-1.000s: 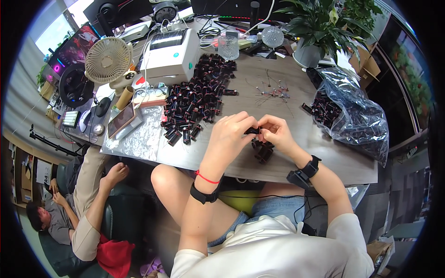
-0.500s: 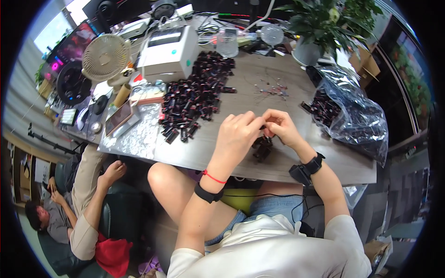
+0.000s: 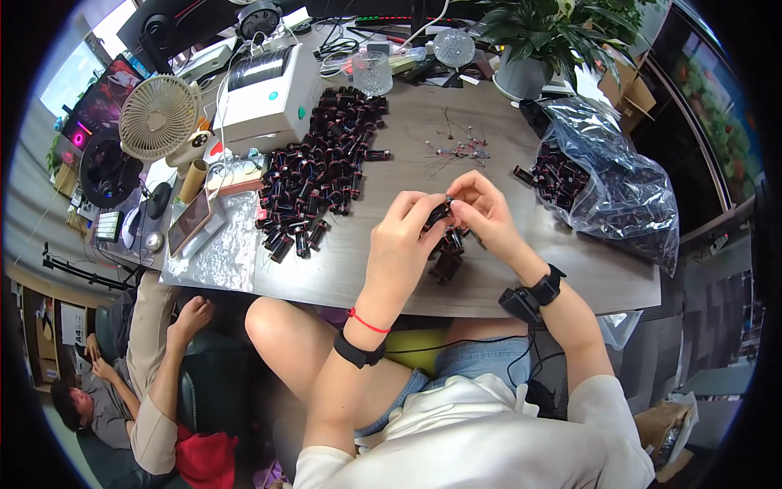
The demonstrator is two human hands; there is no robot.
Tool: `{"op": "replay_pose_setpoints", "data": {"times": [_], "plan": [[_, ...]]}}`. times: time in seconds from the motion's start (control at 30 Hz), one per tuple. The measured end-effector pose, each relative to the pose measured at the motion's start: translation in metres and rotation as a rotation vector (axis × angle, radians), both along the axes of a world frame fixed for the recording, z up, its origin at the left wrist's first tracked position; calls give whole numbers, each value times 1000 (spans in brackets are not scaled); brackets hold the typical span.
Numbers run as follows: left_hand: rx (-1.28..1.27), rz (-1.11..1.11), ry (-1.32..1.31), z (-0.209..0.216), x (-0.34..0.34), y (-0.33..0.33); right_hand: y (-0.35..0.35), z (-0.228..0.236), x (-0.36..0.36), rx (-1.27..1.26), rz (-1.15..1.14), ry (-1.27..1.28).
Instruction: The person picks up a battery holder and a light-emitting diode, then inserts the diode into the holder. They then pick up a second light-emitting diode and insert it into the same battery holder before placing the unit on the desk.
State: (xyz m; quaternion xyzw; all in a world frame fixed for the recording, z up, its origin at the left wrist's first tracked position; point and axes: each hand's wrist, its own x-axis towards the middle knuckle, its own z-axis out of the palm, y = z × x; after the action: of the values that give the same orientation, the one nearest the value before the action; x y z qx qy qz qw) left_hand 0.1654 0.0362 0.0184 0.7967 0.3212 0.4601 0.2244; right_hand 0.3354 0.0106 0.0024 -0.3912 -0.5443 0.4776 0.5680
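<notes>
Above the near part of the table, my left hand (image 3: 399,232) grips a small black part (image 3: 438,215) between thumb and fingers. My right hand (image 3: 486,213) meets it there, with thumb and forefinger pinched at the part's upper end. Whether a thin wire sits in that pinch is too small to see. Just under my hands lie a few more black parts (image 3: 446,266), partly covered by my fingers. Farther away on the table is a loose cluster of tiny components with thin wire leads (image 3: 463,150).
A big heap of black parts (image 3: 314,175) with reddish ends spreads left of my hands, beside a white printer (image 3: 261,102). On the right, a clear plastic bag (image 3: 627,196) spills similar parts. A potted plant (image 3: 525,77) stands behind. Another person (image 3: 106,399) sits at the left.
My hands have turned slightly, and the black part now shows between my left fingers. The right fingertips stay at its end. The whole view has shifted a little.
</notes>
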Motion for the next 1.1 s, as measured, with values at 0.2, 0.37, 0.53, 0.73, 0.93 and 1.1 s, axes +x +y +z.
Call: {"op": "replay_pose_setpoints", "data": {"times": [0.2,0.37,0.53,0.73,0.93,1.1], "plan": [[42,5,-14,-3,1,2,1,-5,-1,-19,9,28],[-36,9,-40,2,2,-2,-1,-4,-3,25,12,-3],[0,29,-62,-4,3,0,0,-6,-5,20,16,11],[7,10,-46,-5,3,0,1,-12,-5,-1,16,40],[38,13,-72,-7,8,-1,1,-14,-7,19,-57,-7],[-9,-2,-62,-6,7,-1,-2,-11,-12,30,-75,45]]}}
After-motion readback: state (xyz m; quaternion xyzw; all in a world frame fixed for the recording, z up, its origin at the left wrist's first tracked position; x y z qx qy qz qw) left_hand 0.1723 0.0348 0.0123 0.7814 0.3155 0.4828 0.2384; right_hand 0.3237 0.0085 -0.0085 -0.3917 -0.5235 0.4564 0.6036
